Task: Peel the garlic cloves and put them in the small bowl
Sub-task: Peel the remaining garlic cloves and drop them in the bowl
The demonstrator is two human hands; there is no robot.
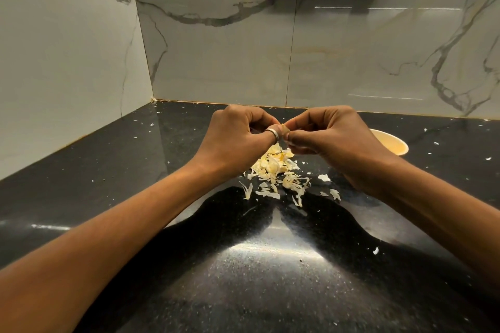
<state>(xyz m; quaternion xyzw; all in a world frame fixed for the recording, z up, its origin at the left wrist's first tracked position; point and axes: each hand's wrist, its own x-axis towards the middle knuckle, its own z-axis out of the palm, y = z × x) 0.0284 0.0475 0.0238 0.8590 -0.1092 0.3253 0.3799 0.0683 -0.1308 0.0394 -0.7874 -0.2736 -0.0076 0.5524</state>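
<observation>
Head view: left hand [238, 132] and right hand [322, 135] both pinch one garlic clove [284, 128] above the peel heap [276, 170]; small, light, likely slippery, best gripped at its ends.

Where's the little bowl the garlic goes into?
In the head view the small bowl sits on the black counter at the right, just behind the right hand, which hides part of it.

The person's two forearms [151, 211] are bare as far up as they show, the left hand [238, 138] wears one plain, smooth, silver-coloured band ring [272, 134] with a bright sheen along its edge, and the right hand [332, 140] is bare, as are both wrists.
</observation>
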